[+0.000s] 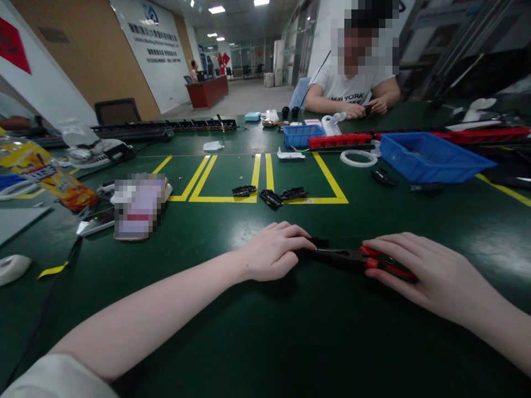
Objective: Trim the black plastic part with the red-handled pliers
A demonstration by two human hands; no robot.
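Observation:
My right hand (431,268) is wrapped round the red-and-black handles of a pair of long-nose pliers (346,254). The slim jaws point left, their tip meeting the fingertips of my left hand (276,251). Those fingers are closed on a small black plastic part (320,241), mostly hidden behind them and the jaws. Whether the jaws grip the part cannot be made out. Beyond my hands, several similar black pieces lie by the yellow tape: one piece (244,190) on the left, another (270,197) in the middle and a third (294,193) at its right.
Yellow tape marks boxes on the green table (249,342). A large blue bin (435,160), a smaller blue bin (302,135) and a white tape ring (359,158) stand farther off. A phone (141,210) and drink bottle (50,171) are left. Someone in a white T-shirt (352,91) sits opposite.

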